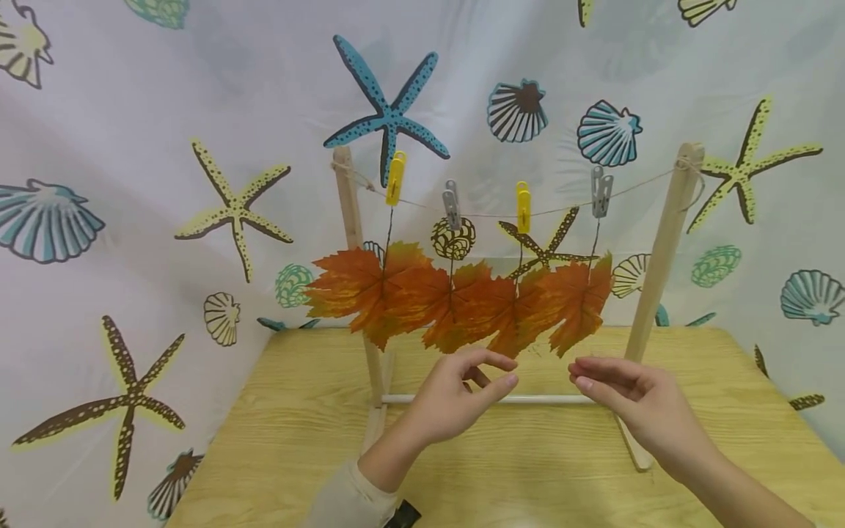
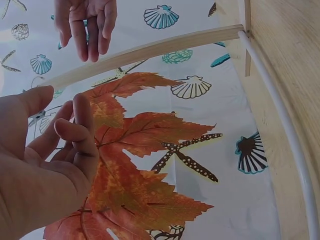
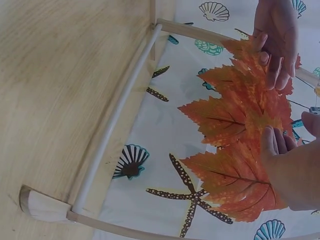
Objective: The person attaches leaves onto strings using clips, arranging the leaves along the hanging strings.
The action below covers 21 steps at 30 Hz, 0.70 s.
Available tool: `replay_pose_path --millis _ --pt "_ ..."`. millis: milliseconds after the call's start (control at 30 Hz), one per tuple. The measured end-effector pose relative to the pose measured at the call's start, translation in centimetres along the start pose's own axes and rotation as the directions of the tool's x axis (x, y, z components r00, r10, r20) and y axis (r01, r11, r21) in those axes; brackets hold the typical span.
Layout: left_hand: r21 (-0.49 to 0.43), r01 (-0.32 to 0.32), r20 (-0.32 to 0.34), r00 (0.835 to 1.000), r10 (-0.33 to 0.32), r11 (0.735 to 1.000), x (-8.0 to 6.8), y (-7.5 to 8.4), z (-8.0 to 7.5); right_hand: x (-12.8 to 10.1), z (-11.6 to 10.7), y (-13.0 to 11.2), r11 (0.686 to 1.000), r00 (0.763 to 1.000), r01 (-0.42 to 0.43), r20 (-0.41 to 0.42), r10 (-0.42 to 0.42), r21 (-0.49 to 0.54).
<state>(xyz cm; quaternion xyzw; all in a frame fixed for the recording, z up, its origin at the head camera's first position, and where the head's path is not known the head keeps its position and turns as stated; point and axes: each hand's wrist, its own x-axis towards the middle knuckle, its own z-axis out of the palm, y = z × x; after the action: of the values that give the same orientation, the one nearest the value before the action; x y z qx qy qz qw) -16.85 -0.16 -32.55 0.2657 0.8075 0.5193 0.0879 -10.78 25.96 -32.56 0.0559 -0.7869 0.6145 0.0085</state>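
Observation:
Several orange-red artificial maple leaves (image 1: pixel 359 286) hang in an overlapping row, their dark stems held by clothespins on a thin string (image 1: pixel 488 215). Two clothespins are yellow (image 1: pixel 395 178) and two grey (image 1: pixel 451 205). My left hand (image 1: pixel 455 392) is just in front of the lower middle leaves, fingers loosely bent, holding nothing. To the right, my right hand (image 1: pixel 643 403) faces it, fingers fairly straight and also holding nothing. A gap separates the two hands. In the right wrist view, the right hand (image 3: pixel 295 172) partly covers the leaves (image 3: pixel 225 125); whether it touches them I cannot tell.
Two wooden posts (image 1: pixel 656 271) carry the string, joined low down by a white rod (image 1: pixel 548 400). The frame stands on a wood-grain table (image 1: pixel 277 440). Behind it hangs a white cloth (image 1: pixel 264 95) printed with starfish and shells.

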Motion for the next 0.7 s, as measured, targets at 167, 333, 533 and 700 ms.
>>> replay_pose_path --millis 167,333,533,700 --pt "-0.016 0.009 0.021 1.000 -0.009 1.000 -0.2 -0.8 0.3 -0.5 0.6 0.8 0.999 1.000 -0.025 0.000 0.025 0.032" --pt "0.011 -0.016 0.026 1.000 0.016 1.000 -0.2 -1.0 0.7 -0.8 1.0 1.5 1.000 1.000 -0.015 -0.001 0.015 0.026" --pt "0.084 -0.065 0.011 0.998 0.064 0.994 -0.4 -1.6 1.0 -1.3 1.7 2.5 1.000 1.000 0.007 -0.005 -0.007 -0.005" --pt "0.115 -0.082 0.028 0.996 0.080 0.990 -1.3 -2.7 1.3 -1.9 2.3 3.4 0.999 1.000 0.001 -0.010 -0.001 -0.053"
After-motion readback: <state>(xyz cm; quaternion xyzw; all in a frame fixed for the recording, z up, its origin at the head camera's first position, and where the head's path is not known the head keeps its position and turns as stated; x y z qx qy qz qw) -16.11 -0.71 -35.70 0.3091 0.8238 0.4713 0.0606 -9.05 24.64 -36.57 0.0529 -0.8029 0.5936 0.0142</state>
